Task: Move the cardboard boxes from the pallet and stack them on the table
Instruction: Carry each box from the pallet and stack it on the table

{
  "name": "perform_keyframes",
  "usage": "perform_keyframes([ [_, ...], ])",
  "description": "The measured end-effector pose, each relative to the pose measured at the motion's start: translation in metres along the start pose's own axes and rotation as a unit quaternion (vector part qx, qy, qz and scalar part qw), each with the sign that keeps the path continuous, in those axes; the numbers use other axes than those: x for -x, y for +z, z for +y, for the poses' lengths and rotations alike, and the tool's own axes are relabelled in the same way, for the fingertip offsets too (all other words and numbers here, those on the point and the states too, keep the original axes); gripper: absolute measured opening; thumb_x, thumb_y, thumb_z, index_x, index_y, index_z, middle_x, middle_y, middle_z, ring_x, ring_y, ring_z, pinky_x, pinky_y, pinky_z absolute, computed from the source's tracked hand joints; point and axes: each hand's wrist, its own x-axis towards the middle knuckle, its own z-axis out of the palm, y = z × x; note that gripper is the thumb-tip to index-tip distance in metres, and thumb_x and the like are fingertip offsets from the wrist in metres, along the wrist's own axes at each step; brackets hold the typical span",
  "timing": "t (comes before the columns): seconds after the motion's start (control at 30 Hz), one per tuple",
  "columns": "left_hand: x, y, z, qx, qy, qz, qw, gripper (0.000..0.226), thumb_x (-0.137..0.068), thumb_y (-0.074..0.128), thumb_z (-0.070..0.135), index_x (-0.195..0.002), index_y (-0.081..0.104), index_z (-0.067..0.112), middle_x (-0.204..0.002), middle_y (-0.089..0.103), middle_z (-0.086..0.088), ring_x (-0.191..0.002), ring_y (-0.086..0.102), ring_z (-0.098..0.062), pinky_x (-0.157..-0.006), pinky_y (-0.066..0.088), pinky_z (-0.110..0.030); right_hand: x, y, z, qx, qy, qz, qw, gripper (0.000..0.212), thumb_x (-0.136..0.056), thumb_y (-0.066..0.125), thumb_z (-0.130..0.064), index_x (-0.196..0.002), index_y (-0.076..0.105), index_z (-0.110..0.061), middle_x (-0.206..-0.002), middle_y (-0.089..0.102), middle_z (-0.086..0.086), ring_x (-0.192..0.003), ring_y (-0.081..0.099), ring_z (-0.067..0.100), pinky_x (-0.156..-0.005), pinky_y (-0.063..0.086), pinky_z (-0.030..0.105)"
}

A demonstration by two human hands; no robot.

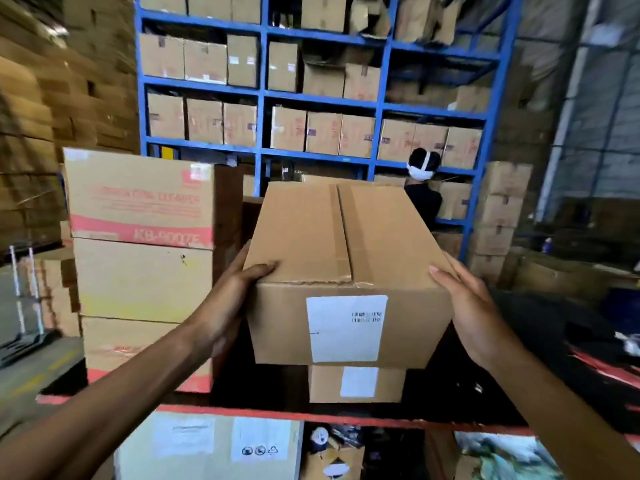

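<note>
I hold the box (346, 271) with my left hand (225, 299) and right hand (467, 306) — fingers clamped on its sides. I should lower it flat onto the small box (356, 384) — edges lined up.

Held box (346, 258) above smaller box (356, 384) on table (450, 393); box stack (142, 265) left; shelving (263, 98) behind.
</note>
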Motion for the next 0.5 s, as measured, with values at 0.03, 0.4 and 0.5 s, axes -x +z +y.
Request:
perform_keyframes([
  [0.03, -0.021, 0.007, -0.002, 0.001, 0.004, -0.004, 1.000, 0.035, -0.091, 0.056, 0.019, -0.117, 0.062, 0.043, -0.107, 0.074, 0.014, -0.099, 0.069, -0.006, -0.082, 0.051, -0.027, -0.020, -0.003, -0.001, 0.002, -0.004, 0.005, 1.000, 0.031, -0.094, 0.058, -0.021, -0.124, 0.061, -0.031, -0.103, 0.073, -0.015, -0.100, 0.067, 0.007, -0.085, 0.049, 0.027],
  [0.4, -0.259, 0.061, -0.029, -0.022, 0.050, -0.050, 0.997, 0.032, -0.087, 0.057, 0.030, -0.118, 0.063, 0.032, -0.108, 0.073, 0.010, -0.085, 0.068, 0.005, -0.060, 0.049, -0.011, -0.242, -0.023, 0.025, 0.044, -0.030, 0.078, 0.996, 0.040, -0.094, 0.056, -0.030, -0.133, 0.057, -0.017, -0.117, 0.068, 0.006, -0.099, 0.065, 0.019, -0.072, 0.049, 0.029],
  [0.5, -0.293, 0.072, -0.046, -0.011, 0.020, -0.055, 0.998, 0.032, -0.091, 0.055, 0.036, -0.122, 0.061, 0.032, -0.113, 0.071, 0.010, -0.097, 0.066, -0.003, -0.075, 0.051, -0.021, -0.280, -0.030, 0.039, 0.071, -0.021, 0.094, 0.993, 0.039, -0.093, 0.055, -0.036, -0.128, 0.060, -0.020, -0.114, 0.068, 0.006, -0.102, 0.065, 0.022, -0.081, 0.052, 0.034],
])
